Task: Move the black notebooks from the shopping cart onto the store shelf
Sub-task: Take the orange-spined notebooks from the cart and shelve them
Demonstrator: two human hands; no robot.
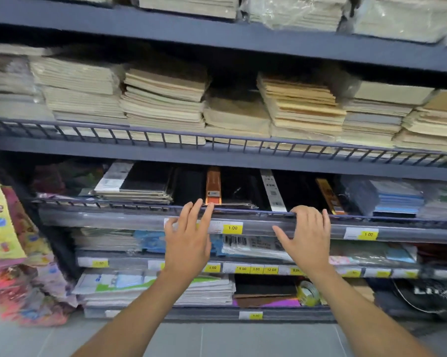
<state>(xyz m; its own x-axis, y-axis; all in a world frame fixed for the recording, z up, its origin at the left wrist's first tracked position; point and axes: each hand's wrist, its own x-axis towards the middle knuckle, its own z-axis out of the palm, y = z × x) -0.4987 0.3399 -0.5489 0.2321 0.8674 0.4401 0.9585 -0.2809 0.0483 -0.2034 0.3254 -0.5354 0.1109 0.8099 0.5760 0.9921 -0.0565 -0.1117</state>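
Black notebooks (pixel 237 188) lie in low stacks on the middle shelf (pixel 140 220), some with an orange band (pixel 213 185) or a white label strip (pixel 273 190). My left hand (pixel 187 240) reaches up with straight fingers, its fingertips touching the shelf's wire front rail just below the orange-banded notebook. My right hand (pixel 307 238) is spread in front of the same rail, fingertips at its top edge, and holds nothing. The shopping cart is out of view.
Stacks of beige paper pads (pixel 165 99) fill the shelf above. Yellow price tags (pixel 232 228) line the shelf edges. Lower shelves hold wrapped stationery (pixel 150 287) and a tape roll (pixel 308 293). Colourful wrapped packs (pixel 16 266) lean at the left. Grey floor tiles (pixel 232 341) lie below.
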